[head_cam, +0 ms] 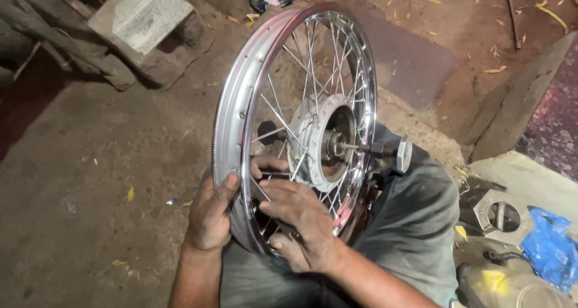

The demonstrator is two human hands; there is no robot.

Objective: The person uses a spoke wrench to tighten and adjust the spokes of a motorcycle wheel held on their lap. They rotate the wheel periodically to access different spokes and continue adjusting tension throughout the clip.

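A chrome spoked wheel rim (232, 103) stands upright on my lap, its metal hub (325, 142) in the middle with an axle bolt (394, 151) sticking out to the right. My left hand (211, 215) grips the rim's lower outer edge, thumb over the lip. My right hand (298, 215) reaches inside the wheel, its fingers pinched around the spokes (283, 124) near the bottom of the rim. Whether it holds a small tool is hidden by the fingers.
Dirt ground surrounds me. A grey stone block (144, 16) lies at the upper left, a concrete slab (518, 103) to the right. A blue plastic bag (551, 248) and metal parts (497, 215) sit at the lower right. A metal T-shaped tool (512, 10) lies at the far top right.
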